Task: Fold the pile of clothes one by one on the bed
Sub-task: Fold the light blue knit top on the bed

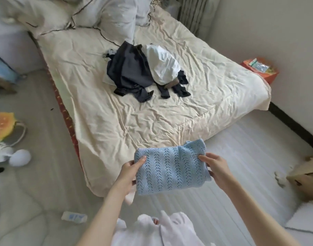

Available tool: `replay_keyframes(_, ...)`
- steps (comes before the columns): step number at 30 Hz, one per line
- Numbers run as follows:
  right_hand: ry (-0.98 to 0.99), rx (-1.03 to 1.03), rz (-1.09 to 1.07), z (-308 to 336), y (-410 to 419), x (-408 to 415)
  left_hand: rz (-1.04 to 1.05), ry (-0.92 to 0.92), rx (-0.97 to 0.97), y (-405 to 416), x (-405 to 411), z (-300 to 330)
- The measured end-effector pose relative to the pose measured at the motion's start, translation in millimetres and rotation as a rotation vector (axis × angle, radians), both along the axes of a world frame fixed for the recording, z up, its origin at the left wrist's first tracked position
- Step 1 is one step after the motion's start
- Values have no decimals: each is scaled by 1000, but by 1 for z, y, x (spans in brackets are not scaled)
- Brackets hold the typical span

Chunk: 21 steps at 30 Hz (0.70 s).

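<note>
While the bed (169, 121) is lying wide and rumpled under its cream cover, the person is standing at its foot with one garment already folded small. Up near the middle of the bed the pile of clothes (141, 75) is waiting, dark pieces tangled with a white one, well apart from the hands. Pillows (106, 13) are heaped at the head.

Nearer in, the blue knitted top (171, 169) is being held just off the foot of the bed as a neat rectangle. The left hand (129, 174) is pinching its left edge, thumb on top and the fingers tucked beneath; the right hand (216, 170) is gripping the right edge the same way.

To my eye the folding of this piece is as good as done, and the step in hand is setting it down. That calls for lowering it flat onto a bare stretch of cover, keeping both edges level so the layers are not slipping apart, then reaching for the pile.
</note>
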State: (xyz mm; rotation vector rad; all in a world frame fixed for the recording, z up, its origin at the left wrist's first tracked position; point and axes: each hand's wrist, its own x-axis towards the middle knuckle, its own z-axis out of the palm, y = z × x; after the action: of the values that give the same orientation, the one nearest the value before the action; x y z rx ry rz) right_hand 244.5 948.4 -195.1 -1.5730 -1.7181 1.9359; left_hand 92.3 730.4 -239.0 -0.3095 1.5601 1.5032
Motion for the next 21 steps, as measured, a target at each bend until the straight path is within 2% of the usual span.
replay_keyframes(15,-204,-32,480,-90,128,-180,380,-94,-193,91,-77,-61)
replay_keyframes(18,-206,-19,527,-111,135,-215,396,-61,-207,97,-109,-77)
replay_keyframes(21,-118,-38,514,-132,139,-244,436,54,-226,100,-141,-99)
